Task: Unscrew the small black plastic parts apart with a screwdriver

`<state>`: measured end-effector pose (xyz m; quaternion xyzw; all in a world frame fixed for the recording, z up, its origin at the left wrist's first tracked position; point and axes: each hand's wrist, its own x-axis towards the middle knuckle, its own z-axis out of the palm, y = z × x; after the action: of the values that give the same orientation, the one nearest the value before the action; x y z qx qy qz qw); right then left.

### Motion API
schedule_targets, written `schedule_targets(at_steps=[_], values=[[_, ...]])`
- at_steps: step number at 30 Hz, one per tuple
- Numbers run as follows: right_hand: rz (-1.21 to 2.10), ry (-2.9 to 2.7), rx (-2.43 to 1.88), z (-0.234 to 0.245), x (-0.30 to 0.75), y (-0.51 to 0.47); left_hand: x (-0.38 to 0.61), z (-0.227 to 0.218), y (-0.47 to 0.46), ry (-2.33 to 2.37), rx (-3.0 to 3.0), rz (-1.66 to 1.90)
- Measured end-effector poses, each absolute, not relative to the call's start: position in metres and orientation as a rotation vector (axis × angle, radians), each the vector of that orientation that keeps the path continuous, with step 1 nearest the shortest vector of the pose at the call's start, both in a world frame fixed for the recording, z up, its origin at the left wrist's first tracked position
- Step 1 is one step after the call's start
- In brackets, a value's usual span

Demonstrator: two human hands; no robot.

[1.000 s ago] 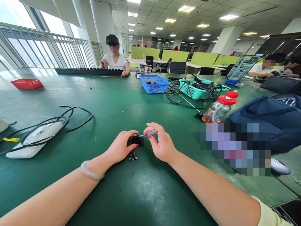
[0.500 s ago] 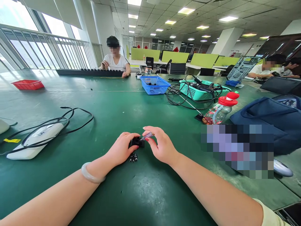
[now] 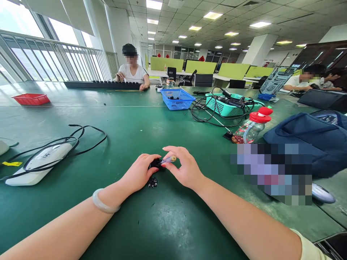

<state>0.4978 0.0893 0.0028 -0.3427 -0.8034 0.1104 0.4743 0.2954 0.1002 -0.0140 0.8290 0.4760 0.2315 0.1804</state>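
Note:
My left hand (image 3: 141,171) is closed around a small black part (image 3: 155,164) at the middle of the green table (image 3: 127,133). Fingers hide much of that part, so its kind cannot be made out. Between the thumb and fingers of my right hand (image 3: 185,168) is a small screwdriver (image 3: 168,160) with a clear purplish handle and a yellowish end. Its handle tilts up to the right, and its tip end meets the black part, partly hidden. Just below my left thumb, a second small black piece (image 3: 153,182) with several metallic spots lies on the table.
To the left lies a white device (image 3: 45,159) with a black cable. Farther off are a red tray (image 3: 31,99), a blue basket (image 3: 177,104) and a green basket (image 3: 225,111) of cables. A bottle (image 3: 252,126) and navy bag (image 3: 306,141) stand right. A person (image 3: 132,74) sits opposite.
The screwdriver's handle has swung so that its yellowish end now shows toward me. My right fingers have shifted slightly left around it; my left hand keeps its grip.

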Motion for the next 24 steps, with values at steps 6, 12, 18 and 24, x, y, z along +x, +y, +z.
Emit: schedule_targets(at_steps=[6, 12, 18, 24], values=[[0.269, -1.978, -0.850, 0.0028, 0.4978, 0.0895, 0.2961, -0.0138, 0.1005, 1.313, 2.367, 0.697], [0.247, -1.988, -0.805, 0.0027, 0.4974, 0.0896, 0.2976, -0.0085, 0.0985, 1.313, 2.352, 0.723], [0.251, -1.980, -0.827, 0.0030, 0.4977, 0.0882, 0.2980, -0.0079, 0.0985, 1.286, 2.346, 0.733], [0.271, -1.965, -0.801, 0.0017, 0.4970, 0.0878, 0.2973, -0.0076, 0.0982, 1.292, 2.359, 0.712]])
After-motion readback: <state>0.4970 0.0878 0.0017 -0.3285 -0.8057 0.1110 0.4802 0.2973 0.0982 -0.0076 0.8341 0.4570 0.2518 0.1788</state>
